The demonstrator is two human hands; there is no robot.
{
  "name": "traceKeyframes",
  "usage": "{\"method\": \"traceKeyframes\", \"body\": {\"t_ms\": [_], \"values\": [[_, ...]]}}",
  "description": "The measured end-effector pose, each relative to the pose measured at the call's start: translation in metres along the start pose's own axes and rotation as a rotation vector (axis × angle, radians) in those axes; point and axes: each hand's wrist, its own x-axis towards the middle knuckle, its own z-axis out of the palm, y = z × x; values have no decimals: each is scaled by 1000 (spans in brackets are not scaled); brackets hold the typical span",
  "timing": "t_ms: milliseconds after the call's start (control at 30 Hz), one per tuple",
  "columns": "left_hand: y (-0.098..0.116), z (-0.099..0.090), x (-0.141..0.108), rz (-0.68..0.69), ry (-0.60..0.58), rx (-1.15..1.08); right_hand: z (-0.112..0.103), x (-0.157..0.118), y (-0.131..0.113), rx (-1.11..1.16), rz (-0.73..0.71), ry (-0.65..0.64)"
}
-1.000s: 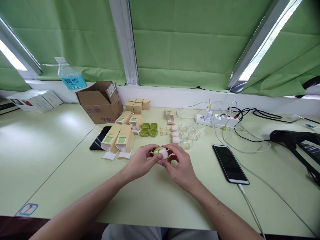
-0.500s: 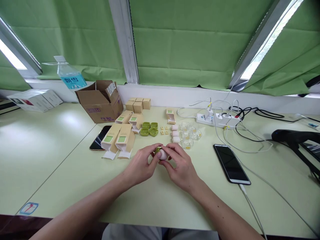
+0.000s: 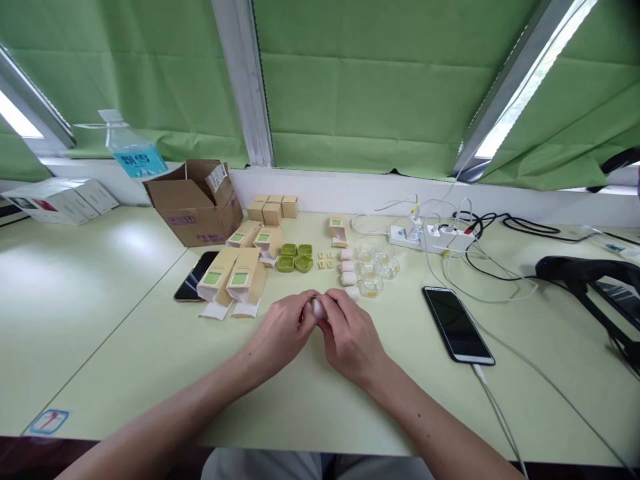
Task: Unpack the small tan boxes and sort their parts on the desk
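My left hand and my right hand meet over the table, fingers closed around a small white rounded piece with a green part at its top edge. The fingers cover much of it. Beyond my hands lie several green cups, tiny yellow pieces, a column of pale pink-white pieces and several clear plastic cups. Opened tan boxes with green labels stand left of the cups.
A brown carton and small closed boxes stand at the back. A dark phone lies at left, a cabled phone at right. Behind are a power strip and cables; a black stand is far right.
My fingers have drawn closer together around the white piece, covering more of it and its green part. The camera view has shifted slightly.
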Motion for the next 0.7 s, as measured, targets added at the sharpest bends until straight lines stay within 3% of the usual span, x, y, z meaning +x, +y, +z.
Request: {"method": "traceKeyframes", "body": {"t_ms": [133,300,400,500,600,700], "values": [[-1,-1,-2,28,33,-99,-1,-1,2,36,34,27],[-11,-3,1,101,-14,-178,-2,-3,9,325,221,0],[-16,-1,6,78,7,-173,-2,0,12,495,321,4],[-23,0,9,15,21,-217,-9,7,18,570,416,96],[-35,0,13,-58,55,-342,-28,12,29,525,493,192],[-43,-2,17,-85,79,-472,-49,7,38,260,396,55]]}}
